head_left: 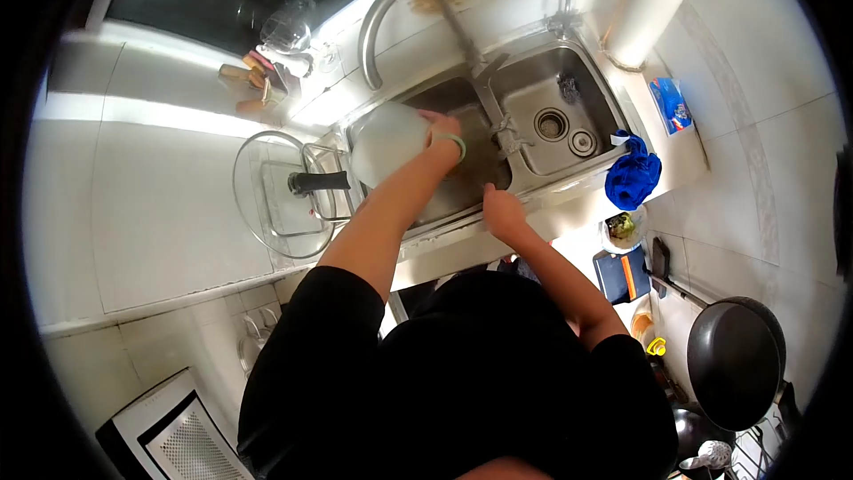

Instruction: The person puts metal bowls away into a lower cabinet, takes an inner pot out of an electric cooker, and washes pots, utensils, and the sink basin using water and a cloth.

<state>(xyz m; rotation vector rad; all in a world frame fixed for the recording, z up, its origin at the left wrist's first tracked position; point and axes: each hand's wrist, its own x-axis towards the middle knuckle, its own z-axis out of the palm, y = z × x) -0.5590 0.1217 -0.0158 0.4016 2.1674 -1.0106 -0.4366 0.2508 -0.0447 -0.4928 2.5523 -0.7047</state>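
Note:
A large whitish, rounded item (388,144), perhaps a bowl or lid, stands tilted in the left sink basin (462,111). My left hand (442,130), with a pale green band at the wrist, grips its right edge; part of the fingers is hidden behind it. Over the front right of that basin is my right hand (503,211), curled closed near the rim. What it holds, if anything, is hidden. The curved metal faucet (373,31) arches above the left basin, beyond my left hand.
Left of the sink, a glass lid (258,200) with a black handle leans in a wire rack. The right basin (555,116) has drain strainers. A blue cloth (633,173) drapes over the right counter edge. A black frying pan (736,363) hangs at lower right.

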